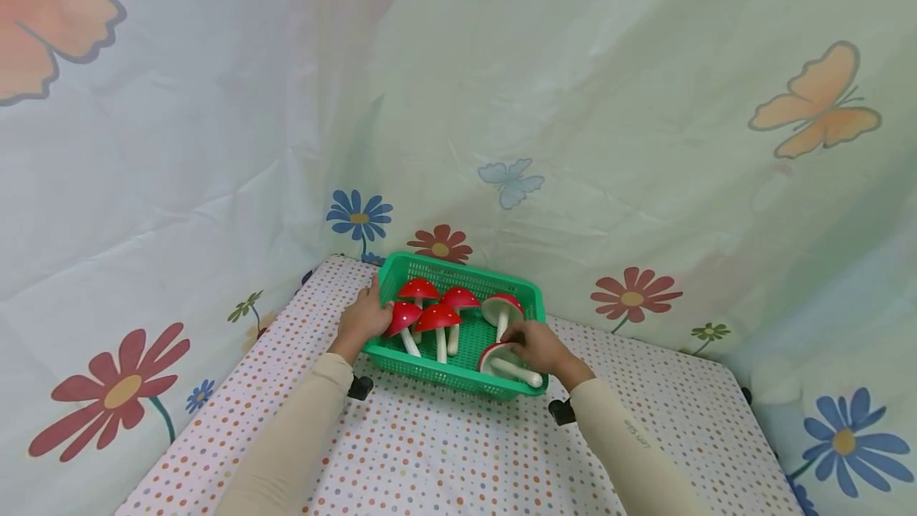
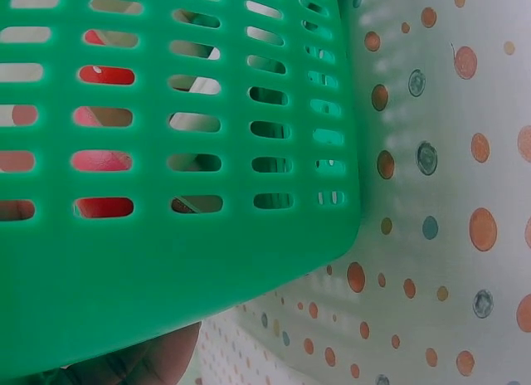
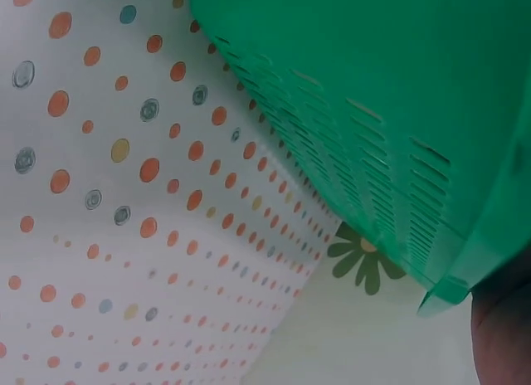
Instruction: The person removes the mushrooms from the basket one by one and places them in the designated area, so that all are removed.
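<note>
A green plastic basket [image 1: 458,377] holds several toy mushrooms with red, white-dotted caps and pale stems. My left hand [image 1: 364,315] grips the basket's left side, with the thumb inside the rim, close to a leftmost mushroom [image 1: 403,317]. At the front right corner my right hand [image 1: 540,347] pinches the cap of a mushroom [image 1: 519,373], whose stem points toward the front right. Behind that one lies another mushroom [image 1: 504,309] with its pale underside showing. Both wrist views mostly show the basket's slotted outer wall [image 2: 166,260], with only part of each hand visible.
The basket rests on a table covered with a dotted cloth [image 1: 444,452], near its back edge. Behind and to the sides hangs a curtain [image 1: 609,142] printed with flowers and butterflies.
</note>
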`<state>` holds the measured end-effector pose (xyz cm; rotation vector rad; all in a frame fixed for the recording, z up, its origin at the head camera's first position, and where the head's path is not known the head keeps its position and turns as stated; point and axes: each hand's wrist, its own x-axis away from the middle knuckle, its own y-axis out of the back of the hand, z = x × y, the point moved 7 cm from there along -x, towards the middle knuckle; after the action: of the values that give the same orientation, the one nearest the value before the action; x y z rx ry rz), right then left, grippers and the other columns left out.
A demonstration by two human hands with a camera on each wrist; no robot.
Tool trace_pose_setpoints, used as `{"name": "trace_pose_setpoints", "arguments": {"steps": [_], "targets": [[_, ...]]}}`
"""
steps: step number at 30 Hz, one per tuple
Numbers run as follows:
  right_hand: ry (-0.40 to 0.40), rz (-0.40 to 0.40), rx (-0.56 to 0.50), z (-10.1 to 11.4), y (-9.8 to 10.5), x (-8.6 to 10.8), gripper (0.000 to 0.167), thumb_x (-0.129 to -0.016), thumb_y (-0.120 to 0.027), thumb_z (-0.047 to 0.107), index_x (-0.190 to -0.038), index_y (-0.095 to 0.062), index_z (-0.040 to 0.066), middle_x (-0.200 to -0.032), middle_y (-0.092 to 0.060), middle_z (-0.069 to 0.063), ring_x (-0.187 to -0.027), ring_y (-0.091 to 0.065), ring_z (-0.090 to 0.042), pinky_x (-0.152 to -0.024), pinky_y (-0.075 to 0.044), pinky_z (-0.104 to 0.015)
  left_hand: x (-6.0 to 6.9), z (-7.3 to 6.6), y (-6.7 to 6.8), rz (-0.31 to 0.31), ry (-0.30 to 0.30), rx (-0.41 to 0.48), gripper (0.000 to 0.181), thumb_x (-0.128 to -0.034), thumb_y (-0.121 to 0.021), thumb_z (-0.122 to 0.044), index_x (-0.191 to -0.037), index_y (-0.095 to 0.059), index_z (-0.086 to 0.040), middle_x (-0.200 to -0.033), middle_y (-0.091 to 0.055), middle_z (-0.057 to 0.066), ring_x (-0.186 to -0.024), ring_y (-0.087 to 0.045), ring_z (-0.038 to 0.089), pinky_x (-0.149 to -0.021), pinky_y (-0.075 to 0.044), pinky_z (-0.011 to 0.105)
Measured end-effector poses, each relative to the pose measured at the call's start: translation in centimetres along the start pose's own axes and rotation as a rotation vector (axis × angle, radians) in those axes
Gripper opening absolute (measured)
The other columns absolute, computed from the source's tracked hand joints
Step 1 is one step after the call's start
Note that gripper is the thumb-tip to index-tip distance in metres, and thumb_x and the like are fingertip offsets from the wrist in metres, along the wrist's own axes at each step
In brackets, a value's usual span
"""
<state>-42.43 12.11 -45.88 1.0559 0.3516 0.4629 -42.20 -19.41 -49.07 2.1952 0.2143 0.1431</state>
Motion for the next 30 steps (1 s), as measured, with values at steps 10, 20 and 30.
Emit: {"name": "trace_pose_setpoints", "arguments": {"steps": [10,20,30], "targets": [[0.001,0.019,-0.006,-0.6,-0.2,-0.2,0.006,-0.093,-0.067,0.011,-0.089,-0.07,0.008,-0.087,-0.069,0.0,-0.08,-0.062,-0.009,-0.072,-0.053,-0.03,-0.3,-0.3,-0.2,-0.001,0.002,0.01,0.072,-0.101,-0.044,-0.038,-0.16,-0.01,-0.013,-0.157,-0.033,0.022,-0.128,-0.051,0.045,-0.099,-0.044,0.06],[0.043,-0.247,-0.036,-1.0,2.9,0.6,0.006,-0.093,-0.067,0.012,-0.097,-0.068,0.008,-0.093,-0.069,-0.006,-0.087,-0.066,-0.024,-0.073,-0.054,-0.039,0.1,0.1,-0.6,0.015,0.025,0.004,0.073,-0.1007,-0.044,-0.038,-0.16,-0.009,-0.012,-0.155,-0.035,0.023,-0.12,-0.055,0.045,-0.092,-0.048,0.059],[0.067,-0.755,0.003,-3.2,8.5,2.6,0.01,-0.091,-0.067,0.005,-0.101,-0.066,0.002,-0.098,-0.066,-0.014,-0.089,-0.067,-0.031,-0.066,-0.057,-0.04,-0.2,0.2,-0.1,0.009,0.018,0.003,0.074,-0.1003,-0.044,-0.038,-0.16,-0.01,-0.011,-0.154,-0.036,0.024,-0.12,-0.055,0.046,-0.093,-0.048,0.06]]}}
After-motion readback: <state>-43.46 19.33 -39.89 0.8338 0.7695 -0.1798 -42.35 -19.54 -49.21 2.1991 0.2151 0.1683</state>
